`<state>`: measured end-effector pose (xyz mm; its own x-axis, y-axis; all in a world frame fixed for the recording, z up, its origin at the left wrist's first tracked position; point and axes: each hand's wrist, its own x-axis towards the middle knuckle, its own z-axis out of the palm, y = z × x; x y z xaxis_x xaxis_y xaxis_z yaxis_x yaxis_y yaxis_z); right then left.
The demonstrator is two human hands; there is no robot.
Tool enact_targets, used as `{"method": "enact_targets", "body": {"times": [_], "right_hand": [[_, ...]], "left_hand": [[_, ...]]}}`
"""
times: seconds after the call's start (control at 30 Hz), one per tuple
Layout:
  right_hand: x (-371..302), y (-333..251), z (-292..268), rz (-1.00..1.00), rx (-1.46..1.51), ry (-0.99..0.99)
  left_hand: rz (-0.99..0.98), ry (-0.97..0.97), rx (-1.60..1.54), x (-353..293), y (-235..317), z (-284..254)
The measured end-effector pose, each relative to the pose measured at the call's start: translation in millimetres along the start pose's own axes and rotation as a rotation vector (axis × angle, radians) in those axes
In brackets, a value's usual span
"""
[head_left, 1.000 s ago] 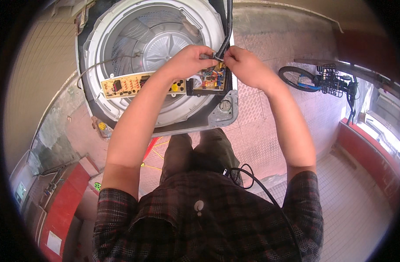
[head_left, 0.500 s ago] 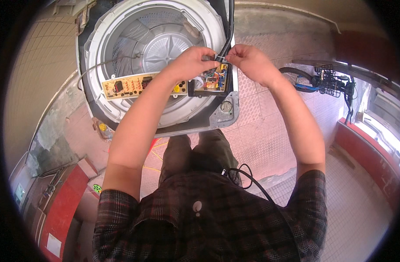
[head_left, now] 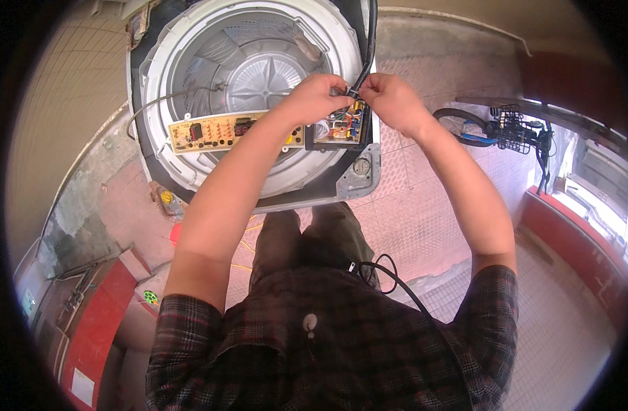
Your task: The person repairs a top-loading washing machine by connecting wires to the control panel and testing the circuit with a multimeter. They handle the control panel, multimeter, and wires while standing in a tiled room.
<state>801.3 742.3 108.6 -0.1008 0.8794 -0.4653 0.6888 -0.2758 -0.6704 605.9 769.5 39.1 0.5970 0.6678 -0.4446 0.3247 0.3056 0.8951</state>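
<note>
Btwn both hands (head_left: 314,99): blk cable (head_left: 371,46)

I wear a dark plaid shirt (head_left: 375,342), its nearly black ground crossed by thin reddish and pale lines. The left sleeve (head_left: 187,329) and right sleeve (head_left: 488,308) are short, ending near my elbows, so my forearms, left hand (head_left: 312,99) and right hand (head_left: 395,104) are bare. A small, pale, rounded mark (head_left: 310,321) shows on the shirt, with a smaller dot just below. My trousers (head_left: 341,236) are dark, dull greenish-brown. A black cable (head_left: 421,305) loops near my waist and runs along my right side, beside a small whitish tab (head_left: 352,266).
</note>
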Motion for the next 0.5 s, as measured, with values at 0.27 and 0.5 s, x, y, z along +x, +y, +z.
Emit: {"method": "enact_targets", "body": {"times": [0.27, 0.5], "right_hand": [[-9.2, -0.1, 1.5, 0.120, 0.094, 0.031], [-29.1, 4.6, 7.6, 0.169, 0.383, 0.097]], "left_hand": [[0.050, 0.023, 0.073, 2.7, 0.4, -0.8], [0.112, 0.136, 0.203, -4.5, 3.2, 2.2]]}}
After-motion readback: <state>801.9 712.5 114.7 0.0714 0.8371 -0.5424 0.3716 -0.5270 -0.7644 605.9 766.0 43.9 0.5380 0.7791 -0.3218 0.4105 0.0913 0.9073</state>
